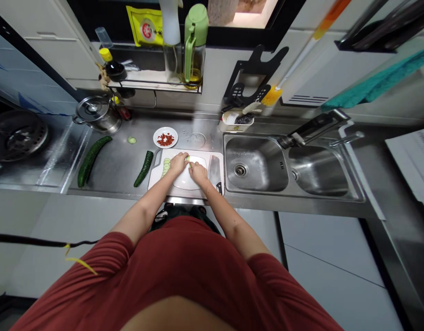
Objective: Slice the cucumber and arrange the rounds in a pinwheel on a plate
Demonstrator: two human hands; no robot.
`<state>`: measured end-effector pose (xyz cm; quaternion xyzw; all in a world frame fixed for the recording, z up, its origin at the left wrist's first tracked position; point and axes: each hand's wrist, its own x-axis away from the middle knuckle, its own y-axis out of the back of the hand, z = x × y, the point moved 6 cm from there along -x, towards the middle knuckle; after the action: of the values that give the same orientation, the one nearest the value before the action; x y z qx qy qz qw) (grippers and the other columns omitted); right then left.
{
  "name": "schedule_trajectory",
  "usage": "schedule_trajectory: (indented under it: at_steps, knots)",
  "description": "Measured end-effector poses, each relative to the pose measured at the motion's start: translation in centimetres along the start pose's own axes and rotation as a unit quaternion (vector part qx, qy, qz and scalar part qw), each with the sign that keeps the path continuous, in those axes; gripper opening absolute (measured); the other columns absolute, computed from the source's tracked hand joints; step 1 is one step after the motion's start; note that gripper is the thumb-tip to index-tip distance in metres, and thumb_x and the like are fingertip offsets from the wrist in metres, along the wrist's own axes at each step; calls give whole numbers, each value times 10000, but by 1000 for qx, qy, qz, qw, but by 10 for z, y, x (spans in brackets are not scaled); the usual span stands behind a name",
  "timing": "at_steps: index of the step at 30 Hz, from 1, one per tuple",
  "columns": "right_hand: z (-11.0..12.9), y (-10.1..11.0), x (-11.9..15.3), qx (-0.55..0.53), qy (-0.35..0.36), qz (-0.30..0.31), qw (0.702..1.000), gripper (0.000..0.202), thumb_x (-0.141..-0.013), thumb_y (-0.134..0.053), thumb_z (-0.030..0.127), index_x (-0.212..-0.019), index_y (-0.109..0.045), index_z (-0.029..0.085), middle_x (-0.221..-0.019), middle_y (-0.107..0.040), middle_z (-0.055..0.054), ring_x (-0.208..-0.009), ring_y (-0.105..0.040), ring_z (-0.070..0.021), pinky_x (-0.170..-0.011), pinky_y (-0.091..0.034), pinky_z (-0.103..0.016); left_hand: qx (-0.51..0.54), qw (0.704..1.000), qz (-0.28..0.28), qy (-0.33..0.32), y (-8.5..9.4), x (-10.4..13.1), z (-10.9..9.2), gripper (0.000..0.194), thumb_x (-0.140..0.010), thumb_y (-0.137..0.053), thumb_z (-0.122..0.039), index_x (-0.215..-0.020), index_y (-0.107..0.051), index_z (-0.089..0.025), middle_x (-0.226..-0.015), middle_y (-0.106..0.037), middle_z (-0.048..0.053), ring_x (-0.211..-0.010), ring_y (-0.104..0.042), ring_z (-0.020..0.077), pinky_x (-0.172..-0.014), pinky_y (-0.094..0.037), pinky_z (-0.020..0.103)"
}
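Note:
A white plate [187, 184] lies on a pale cutting board [155, 181], below my two hands. My left hand [178, 164] is closed, with a bit of green cucumber slice [188, 158] showing at its fingertips. Close beside it, my right hand [198, 174] is also closed, its fingertips at the same pale green slices; how many they pinch is hidden. Overlapping cucumber slices [166, 166] rest on the board left of the plate. At the right edge of the board lies a knife [215, 170] with a black handle.
A cut cucumber [143, 169] and a longer whole one [92, 161] lie left of the board. Behind it stands a small plate of chopped red pieces [165, 130]. A steel pot [98, 115] is at the back left, a double sink [256, 184] at the right.

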<state>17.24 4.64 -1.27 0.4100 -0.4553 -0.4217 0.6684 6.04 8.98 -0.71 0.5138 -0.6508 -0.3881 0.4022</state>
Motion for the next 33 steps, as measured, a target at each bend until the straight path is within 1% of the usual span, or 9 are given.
schedule_trajectory:
  at_steps: [5,9,12,15,20,25,28,33]
  knots:
    - [0,1,1,-9,-4,0,1000,345,-985,-383,316,-1300,-494,228,-1177,-571,-103,-1006,-592,-224,-833,-451,-314,-5,1000,-1,0,1,0,-1,309,-881,-546,-329,-1182,-577,-268,-1121,-612,68,-957,-590,221,-788,-429,312]
    - [-1,1,7,-10,-7,-7,1000,356,-993,-356,321,-1313,-480,227,-1188,-566,-103,-987,-601,-218,-828,-453,-313,-6,1000,-11,9,2,8,1,331,-895,-508,-285,-1221,-563,-264,-1128,-598,75,-970,-579,217,-792,-425,308]
    - [0,1,11,-5,-1,-10,1000,344,-998,-341,320,-1292,-496,234,-1172,-572,-92,-976,-605,-214,-813,-457,-309,-19,1000,-17,-15,3,17,0,313,-919,-450,-258,-1192,-603,-268,-1126,-581,83,-1019,-556,227,-801,-418,315]
    - [0,-1,13,1,-1,-4,1000,342,-1000,-339,324,-1287,-500,234,-1170,-573,-91,-974,-606,-215,-807,-458,-311,-42,999,-4,-34,1,25,-2,305,-915,-443,-221,-1128,-656,-272,-1134,-568,82,-1063,-524,228,-810,-409,316]
    - [1,-4,11,-3,-2,0,1000,338,-997,-337,317,-1279,-500,227,-1170,-573,-99,-980,-604,-216,-813,-452,-311,-48,998,9,-43,-1,28,-2,312,-918,-435,-210,-1104,-675,-283,-1138,-561,72,-1065,-501,224,-802,-403,317]
    - [1,-4,10,-16,-1,0,1000,336,-982,-353,289,-1274,-504,220,-1157,-582,-98,-966,-611,-223,-813,-456,-322,-24,999,8,-37,0,27,0,307,-906,-457,-202,-1107,-674,-284,-1131,-557,68,-1058,-507,222,-831,-405,319]
    - [1,-1,12,-24,-4,-2,1000,346,-979,-359,294,-1279,-514,222,-1156,-587,-96,-964,-613,-226,-814,-460,-321,-6,1000,-2,-27,4,30,-1,314,-897,-465,-197,-1116,-672,-282,-1135,-562,69,-1053,-526,221,-840,-412,316]
    - [1,7,18,-41,-10,-30,999,404,-992,-332,315,-1365,-460,227,-1234,-555,-105,-1002,-598,-217,-840,-454,-310,35,998,-44,31,14,44,3,319,-913,-437,-229,-1144,-656,-261,-1150,-588,70,-1051,-556,219,-853,-420,313]
